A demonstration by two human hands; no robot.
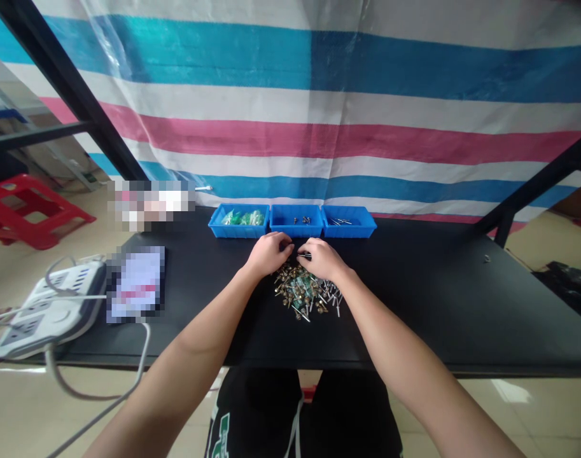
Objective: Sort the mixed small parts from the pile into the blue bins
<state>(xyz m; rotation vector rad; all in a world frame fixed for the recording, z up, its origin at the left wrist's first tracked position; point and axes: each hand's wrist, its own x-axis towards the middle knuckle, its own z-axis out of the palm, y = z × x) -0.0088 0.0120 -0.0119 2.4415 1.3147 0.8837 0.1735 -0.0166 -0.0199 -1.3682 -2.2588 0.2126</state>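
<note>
On the black table lies a mixed pile of small hardware (303, 291): brass-coloured fittings, silver rivet-like pins and green bits. My left hand (270, 254) is at the pile's far left edge, fingers curled inward; whatever they hold, if anything, is hidden. Just to its right, my right hand (319, 257) pinches thin silver pins (305, 256) above the pile's far edge. Behind the hands stand three blue bins in a row. The left bin (239, 233) holds green and clear packets, the middle bin (294, 229) a few brass-coloured pieces, the right bin (350, 230) several silver pins.
A white power strip (51, 308) with cables and a blurred phone-like device (136, 283) lie on the table's left. A striped sheet (290, 137) hangs behind the table between black frame posts. A red stool (30, 210) stands on the floor at left.
</note>
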